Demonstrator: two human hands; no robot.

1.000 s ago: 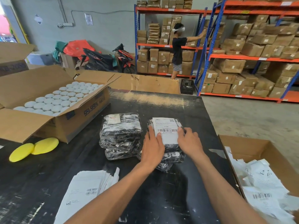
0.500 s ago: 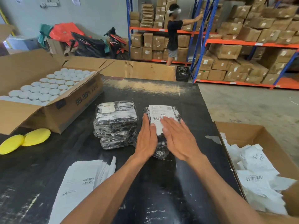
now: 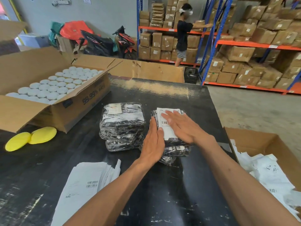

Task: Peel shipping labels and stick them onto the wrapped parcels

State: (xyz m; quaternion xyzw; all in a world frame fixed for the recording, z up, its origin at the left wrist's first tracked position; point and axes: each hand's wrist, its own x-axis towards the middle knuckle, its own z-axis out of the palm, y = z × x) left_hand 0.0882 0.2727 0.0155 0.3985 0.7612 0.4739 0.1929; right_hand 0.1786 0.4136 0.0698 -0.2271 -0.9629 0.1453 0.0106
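Two stacks of black plastic-wrapped parcels stand on the black table [image 3: 162, 193]. The left stack [image 3: 122, 126] has a small label on top. The right stack [image 3: 172, 149] carries a white shipping label [image 3: 162, 121] on its top parcel. My right hand [image 3: 182, 126] lies flat on that label, fingers spread and pointing up-left. My left hand [image 3: 154, 142] rests flat against the stack's left side, thumb touching the label's edge. A pile of white label sheets [image 3: 84, 185] lies near the table's front left.
An open carton [image 3: 57, 101] of white round lids stands at the left, with two yellow discs [image 3: 31, 138] in front of it. A cardboard box [image 3: 260, 141] of peeled backing papers sits at the right. A person stands at the far shelves [image 3: 184, 35].
My right hand has slid from the stack's right side onto the label and up across it. My left hand has stayed at the stack's left side. The camera has tilted down a little.
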